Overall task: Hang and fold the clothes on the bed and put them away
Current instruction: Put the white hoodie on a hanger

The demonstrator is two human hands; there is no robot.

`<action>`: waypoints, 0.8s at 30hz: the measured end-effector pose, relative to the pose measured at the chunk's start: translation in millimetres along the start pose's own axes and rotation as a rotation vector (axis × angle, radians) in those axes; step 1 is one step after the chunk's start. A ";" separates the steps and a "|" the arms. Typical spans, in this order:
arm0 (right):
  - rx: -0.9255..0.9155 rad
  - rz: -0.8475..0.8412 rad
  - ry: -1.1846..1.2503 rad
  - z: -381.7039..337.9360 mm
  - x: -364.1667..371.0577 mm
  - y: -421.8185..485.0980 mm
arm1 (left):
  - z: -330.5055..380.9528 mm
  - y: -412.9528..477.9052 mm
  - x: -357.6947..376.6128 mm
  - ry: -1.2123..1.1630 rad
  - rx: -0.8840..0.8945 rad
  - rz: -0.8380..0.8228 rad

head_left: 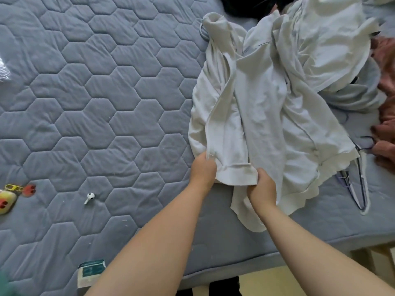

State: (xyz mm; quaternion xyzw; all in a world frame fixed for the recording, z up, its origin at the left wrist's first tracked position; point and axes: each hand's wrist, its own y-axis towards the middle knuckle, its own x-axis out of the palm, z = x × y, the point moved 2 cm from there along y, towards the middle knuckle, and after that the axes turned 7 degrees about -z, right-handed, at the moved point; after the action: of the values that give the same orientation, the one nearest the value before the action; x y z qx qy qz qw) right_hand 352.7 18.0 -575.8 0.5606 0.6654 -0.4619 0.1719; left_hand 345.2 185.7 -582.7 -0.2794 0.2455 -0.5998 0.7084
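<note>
A crumpled white garment (260, 107) lies on the grey quilted bed (96, 99), right of centre. My left hand (203, 170) grips its near left edge. My right hand (261, 189) grips the hemmed cuff beside it, a hand's width to the right. More pale clothes (327, 39) are heaped behind it at the upper right. A rust-coloured garment (384, 88) lies at the right edge and a black one (252, 5) at the top. Wire hangers (361, 184) lie partly under the white cloth at the right.
A white earbud (89, 197) lies on the quilt left of my arms. A yellow and red toy (8, 197) sits at the left edge. A small teal and white packet (89, 272) lies near the bed's front edge. The floor (277, 280) shows below the bed.
</note>
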 end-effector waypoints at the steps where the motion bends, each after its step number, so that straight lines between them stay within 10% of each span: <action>1: 0.016 0.062 0.035 1.4 -5.5 -2.9 | 2.4 -2.3 1.3 0.007 0.007 -0.016; 7: -0.292 -0.558 -0.675 -0.7 9.0 -23.7 | -26.3 -2.3 -34.2 0.743 -0.157 -0.021; 13: -0.184 -0.358 -0.507 26.6 33.0 -21.4 | -44.7 -19.2 -94.9 0.532 -0.185 0.470; 24: 0.037 -0.958 -0.230 31.4 57.1 -53.2 | -15.8 -59.2 -32.0 0.873 0.419 0.292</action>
State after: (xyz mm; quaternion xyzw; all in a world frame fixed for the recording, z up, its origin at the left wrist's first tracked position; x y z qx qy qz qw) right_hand 277.7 29.0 -612.1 0.1399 0.8169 -0.5596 0.0023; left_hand 287.1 208.3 -552.8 0.1828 0.4299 -0.5918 0.6569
